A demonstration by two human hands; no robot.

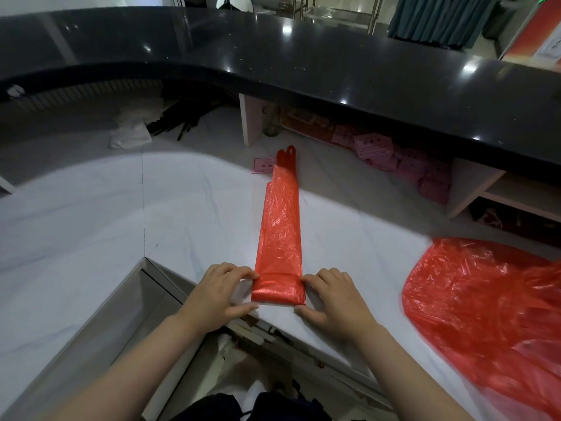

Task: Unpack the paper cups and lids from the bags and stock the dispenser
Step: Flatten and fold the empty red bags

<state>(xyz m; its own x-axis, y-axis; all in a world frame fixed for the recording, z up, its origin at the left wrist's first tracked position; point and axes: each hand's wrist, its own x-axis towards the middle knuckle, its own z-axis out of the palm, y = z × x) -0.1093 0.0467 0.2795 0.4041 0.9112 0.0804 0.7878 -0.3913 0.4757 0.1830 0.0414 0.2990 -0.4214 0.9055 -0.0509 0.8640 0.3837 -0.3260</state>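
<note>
A red plastic bag (280, 220), folded into a long narrow strip, lies flat on the white marble counter (194, 208), its handles pointing away from me. Its near end is folded over into a short flat roll. My left hand (220, 294) pinches the left side of that fold and my right hand (335, 296) pinches the right side. A second red plastic bag (485, 302) lies spread and crumpled at the right. No paper cups, lids or dispenser are in view.
A raised black countertop (334, 65) curves across the back. Under it are pink paper slips (391, 153), a shelf unit (491, 192) and a glass jar (271, 123). A white cloth (130, 135) and dark sticks lie at back left. The counter edge drops off beside my left arm.
</note>
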